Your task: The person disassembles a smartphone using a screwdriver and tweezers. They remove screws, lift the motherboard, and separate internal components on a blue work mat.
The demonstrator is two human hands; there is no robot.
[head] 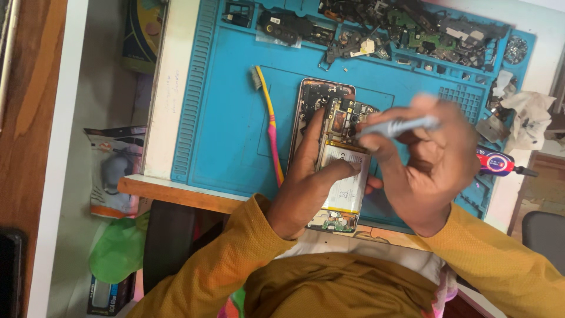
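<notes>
While the opened phone (329, 159) is lying lengthwise near the front edge of the blue work mat (229, 129), its back cover is off, showing a dark circuit board at the far end, a pale silver battery with a yellow rim in the middle and a small board at the near end. One left hand (306, 182) is pressing down on it, fingers spread across the battery and the frame's left side. One right hand (429, 159) is closing its fingers around a single grey pen-like tool (397, 126), its tip resting at the upper board. One yellow and pink toothbrush (269, 126) is lying just left of the phone, with bare mat beyond it. Many loose phone parts (406, 29) are crowding the mat's far edge.
</notes>
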